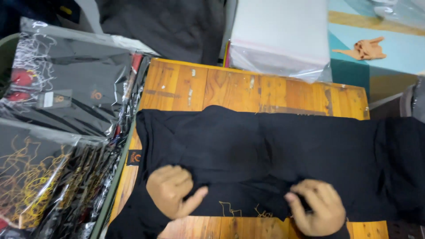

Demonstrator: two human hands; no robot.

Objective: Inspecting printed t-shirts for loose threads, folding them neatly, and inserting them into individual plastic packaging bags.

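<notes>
Black cloth fills the near half of the view: a dark shirt (274, 150) lies spread flat across a wooden table (248, 90), its near edge folded over so that a bit of thin yellow line print shows along the hem between the two hands. The left hand (173, 191) rests on the shirt's near left part, fingers curled in toward the palm and thumb stretched out to the right, pressing on the fabric; whether it pinches any cloth I cannot tell. The right hand (319, 207) sits on the near right part of the fold, fingers bent and bunched down onto the cloth with the fabric edge gathered under the fingertips. A small dark tag (134, 157) with an orange mark sticks out at the shirt's left edge. The shirt looks smooth and matte, with soft creases running toward the hands, and its right end runs past the table edge.

To the left, beside the table, stands a stack of packed shirts (57, 132) in shiny clear bags, black with yellow and red prints. Farther back, at the table's far edge, lies a pile of empty clear bags (279, 40), and beside it a heap of dark cloth (168, 26). Beyond, on the far right, a small orange shape (364, 48) lies on a pale blue floor.
</notes>
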